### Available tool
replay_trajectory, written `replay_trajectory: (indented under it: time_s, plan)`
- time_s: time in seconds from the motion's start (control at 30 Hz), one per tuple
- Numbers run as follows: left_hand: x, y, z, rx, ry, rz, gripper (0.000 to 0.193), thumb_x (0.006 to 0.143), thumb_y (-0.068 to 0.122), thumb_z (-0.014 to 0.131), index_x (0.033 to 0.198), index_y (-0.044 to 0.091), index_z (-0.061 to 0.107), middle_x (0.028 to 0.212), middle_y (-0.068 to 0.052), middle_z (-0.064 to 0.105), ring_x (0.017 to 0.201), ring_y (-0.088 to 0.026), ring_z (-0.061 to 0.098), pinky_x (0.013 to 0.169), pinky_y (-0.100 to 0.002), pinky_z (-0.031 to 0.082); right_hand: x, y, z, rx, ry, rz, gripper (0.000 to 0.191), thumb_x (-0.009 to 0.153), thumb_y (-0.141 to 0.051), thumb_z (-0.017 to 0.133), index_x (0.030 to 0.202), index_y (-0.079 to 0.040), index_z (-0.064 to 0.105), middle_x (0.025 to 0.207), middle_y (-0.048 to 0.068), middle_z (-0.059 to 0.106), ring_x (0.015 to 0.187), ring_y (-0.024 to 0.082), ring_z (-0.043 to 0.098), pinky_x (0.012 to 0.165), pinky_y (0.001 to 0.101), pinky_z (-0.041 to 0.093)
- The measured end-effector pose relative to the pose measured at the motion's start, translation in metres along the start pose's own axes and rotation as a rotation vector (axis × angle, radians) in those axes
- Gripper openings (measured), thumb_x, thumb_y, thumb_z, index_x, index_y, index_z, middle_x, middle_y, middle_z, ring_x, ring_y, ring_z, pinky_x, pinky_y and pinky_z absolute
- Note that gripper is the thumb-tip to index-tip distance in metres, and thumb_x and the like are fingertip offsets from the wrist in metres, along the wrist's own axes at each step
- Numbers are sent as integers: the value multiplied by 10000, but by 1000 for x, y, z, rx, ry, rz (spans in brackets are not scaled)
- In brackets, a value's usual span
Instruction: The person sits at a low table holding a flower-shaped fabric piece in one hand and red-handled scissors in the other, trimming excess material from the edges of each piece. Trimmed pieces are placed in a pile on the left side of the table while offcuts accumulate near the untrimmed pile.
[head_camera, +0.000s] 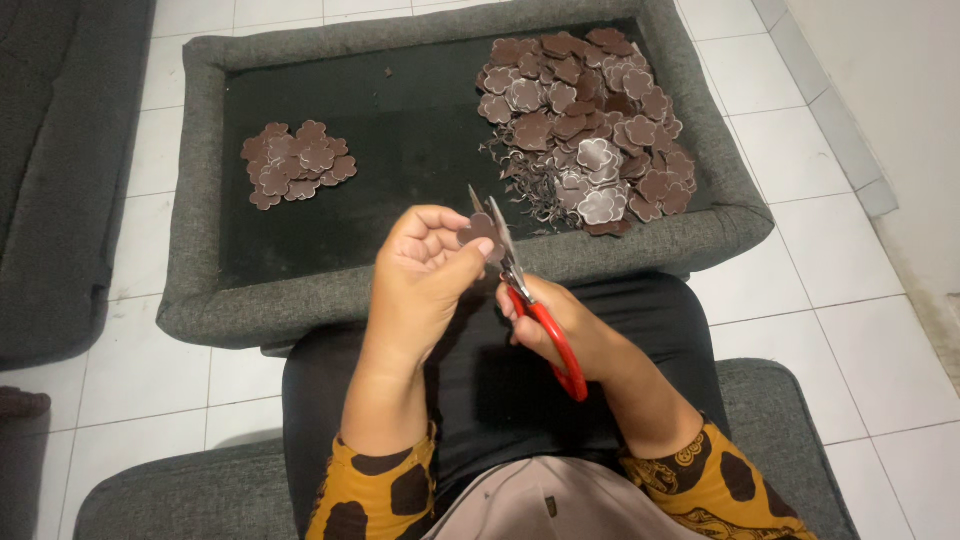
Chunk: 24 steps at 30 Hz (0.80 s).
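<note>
My left hand (425, 275) pinches a small brown flower-shaped piece (481, 229) between thumb and fingers. My right hand (560, 325) grips red-handled scissors (545, 335), whose blades are parted around the piece's edge. Both hands are over my lap, just in front of a grey padded tray (300, 305) with a black inner surface. On the tray's left lies a small pile of trimmed brown flower pieces (298, 163). On its right sits a large heap of brown flower pieces (590, 120), some outlined in white, with thin brown offcuts (525, 190) scattered at its near edge.
I sit on a grey cushion (780, 420) over a white tiled floor (840, 260). A dark grey cushion (50, 180) lies to the left. A pale wall (900, 90) runs along the right.
</note>
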<state>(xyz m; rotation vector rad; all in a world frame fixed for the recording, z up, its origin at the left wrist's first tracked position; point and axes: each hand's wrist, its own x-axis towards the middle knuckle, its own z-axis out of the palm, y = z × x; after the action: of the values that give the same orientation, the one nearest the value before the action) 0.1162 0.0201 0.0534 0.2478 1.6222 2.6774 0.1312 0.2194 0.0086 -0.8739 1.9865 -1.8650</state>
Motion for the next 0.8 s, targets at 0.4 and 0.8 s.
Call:
replay_trajectory:
  time_s: [0.4,0.8]
  plan:
    - [-2,-12,4,66,2,-102,108,986,75,638,1067,15,599,906,-60,720,747,-82,660,688,-222,526,-5,2,-5,130,-67,67,497,948,-521,591,1068,-41,545,966,34,550,794,123,566,695,276,521]
    - [-4,-9,11,57,-25,-164,64,982,90,663,1005,34,641,882,-54,726,731,-66,636,666,-211,486,-7,13,-2,191,4,0,730,916,-753,581,1077,-42,544,939,12,528,801,106,520,699,253,478]
